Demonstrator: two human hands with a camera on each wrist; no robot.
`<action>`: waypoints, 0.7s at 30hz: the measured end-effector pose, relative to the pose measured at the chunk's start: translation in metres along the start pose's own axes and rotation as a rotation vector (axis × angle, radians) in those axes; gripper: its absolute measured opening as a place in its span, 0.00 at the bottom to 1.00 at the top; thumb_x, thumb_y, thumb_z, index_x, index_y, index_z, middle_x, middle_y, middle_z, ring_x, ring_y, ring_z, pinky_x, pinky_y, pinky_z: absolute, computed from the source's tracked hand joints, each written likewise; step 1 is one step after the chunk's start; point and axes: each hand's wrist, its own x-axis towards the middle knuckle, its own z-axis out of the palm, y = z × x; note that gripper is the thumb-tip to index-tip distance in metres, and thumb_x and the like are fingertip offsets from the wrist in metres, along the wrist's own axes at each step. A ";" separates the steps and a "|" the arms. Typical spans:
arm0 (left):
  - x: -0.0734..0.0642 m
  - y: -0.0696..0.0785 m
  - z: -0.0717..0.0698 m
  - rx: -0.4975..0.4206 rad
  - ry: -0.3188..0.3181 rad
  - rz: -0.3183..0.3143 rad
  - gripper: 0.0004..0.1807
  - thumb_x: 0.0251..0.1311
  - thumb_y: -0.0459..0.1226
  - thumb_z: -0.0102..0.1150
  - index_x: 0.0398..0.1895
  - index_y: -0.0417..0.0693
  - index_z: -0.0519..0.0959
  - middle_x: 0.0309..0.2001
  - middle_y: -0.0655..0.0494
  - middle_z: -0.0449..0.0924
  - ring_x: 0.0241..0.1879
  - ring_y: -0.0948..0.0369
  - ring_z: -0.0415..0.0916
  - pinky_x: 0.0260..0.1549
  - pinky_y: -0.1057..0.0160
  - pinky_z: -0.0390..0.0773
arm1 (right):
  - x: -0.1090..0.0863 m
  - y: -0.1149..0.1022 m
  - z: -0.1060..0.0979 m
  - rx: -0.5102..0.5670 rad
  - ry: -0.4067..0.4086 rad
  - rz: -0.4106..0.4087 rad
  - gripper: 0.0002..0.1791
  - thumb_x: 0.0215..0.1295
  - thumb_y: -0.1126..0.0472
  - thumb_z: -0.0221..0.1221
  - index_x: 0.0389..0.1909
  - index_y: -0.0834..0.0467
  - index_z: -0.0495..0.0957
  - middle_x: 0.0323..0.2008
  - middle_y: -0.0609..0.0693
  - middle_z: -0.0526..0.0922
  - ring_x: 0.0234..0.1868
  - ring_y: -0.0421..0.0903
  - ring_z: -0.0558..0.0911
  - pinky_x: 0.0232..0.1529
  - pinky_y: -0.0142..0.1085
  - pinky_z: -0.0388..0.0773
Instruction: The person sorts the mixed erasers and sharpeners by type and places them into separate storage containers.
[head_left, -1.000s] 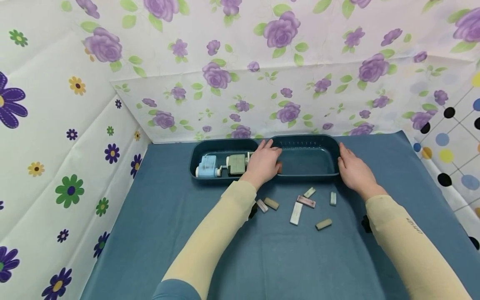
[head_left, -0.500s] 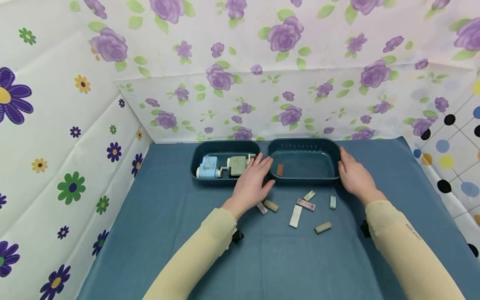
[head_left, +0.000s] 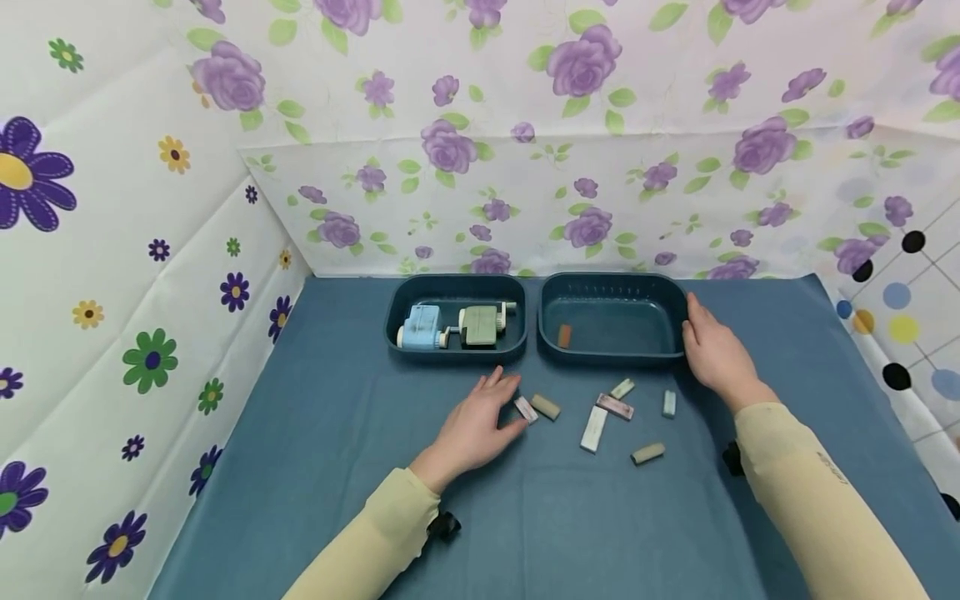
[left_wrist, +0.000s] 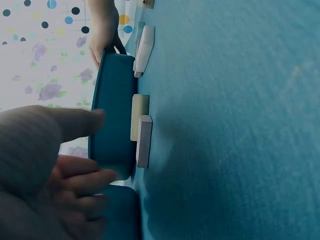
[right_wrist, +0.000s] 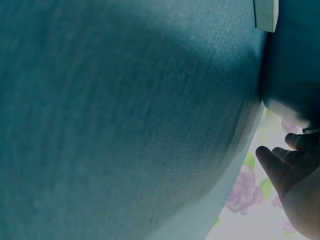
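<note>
My left hand (head_left: 474,425) hovers over the cloth, holding nothing, its fingers loosely extended. Just beyond its fingertips lie a pinkish-white eraser (head_left: 527,409) and a tan eraser (head_left: 546,407), seen side by side in the left wrist view too. My right hand (head_left: 716,348) has its fingers along the right end of the right-hand dark teal tray (head_left: 622,321). Inside that tray, at its left, is a small orange-brown eraser (head_left: 564,336). The left-hand tray (head_left: 450,285) holds a light blue crank pencil sharpener (head_left: 422,327) and a green one (head_left: 480,325).
In front of the right tray lie a white eraser (head_left: 594,429), a pink eraser (head_left: 615,407), a pale green one (head_left: 622,388), a mint one (head_left: 669,404) and an olive one (head_left: 648,453). A flowered sheet (head_left: 450,208) rises behind the trays.
My left hand has drawn back from the right tray's left end toward the front left, revealing the orange-brown eraser inside. The right hand stays at the tray's right end.
</note>
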 end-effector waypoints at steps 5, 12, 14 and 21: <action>0.000 -0.002 0.004 0.044 -0.088 -0.062 0.39 0.75 0.47 0.66 0.82 0.39 0.65 0.80 0.44 0.65 0.83 0.48 0.51 0.82 0.49 0.51 | 0.001 0.000 -0.001 0.000 -0.003 -0.003 0.36 0.91 0.51 0.31 0.87 0.63 0.32 0.82 0.74 0.45 0.80 0.75 0.53 0.74 0.71 0.55; 0.010 0.003 0.010 0.152 -0.100 -0.097 0.44 0.73 0.52 0.67 0.82 0.37 0.63 0.81 0.41 0.63 0.83 0.45 0.51 0.82 0.45 0.50 | 0.001 0.000 -0.003 0.010 -0.010 0.006 0.36 0.91 0.51 0.31 0.87 0.63 0.31 0.83 0.73 0.43 0.80 0.74 0.51 0.75 0.71 0.54; 0.013 0.005 0.012 0.179 -0.099 -0.103 0.45 0.73 0.53 0.68 0.82 0.37 0.64 0.80 0.41 0.64 0.83 0.45 0.52 0.81 0.45 0.51 | 0.001 -0.001 -0.004 0.015 -0.009 0.004 0.36 0.91 0.50 0.31 0.87 0.62 0.31 0.83 0.73 0.43 0.80 0.74 0.51 0.75 0.71 0.54; 0.017 0.011 0.016 0.213 -0.077 -0.126 0.42 0.72 0.53 0.69 0.78 0.37 0.70 0.79 0.41 0.67 0.81 0.44 0.57 0.81 0.44 0.51 | 0.000 -0.002 -0.002 0.025 -0.008 0.006 0.36 0.91 0.51 0.31 0.87 0.62 0.32 0.83 0.73 0.43 0.80 0.74 0.51 0.75 0.71 0.54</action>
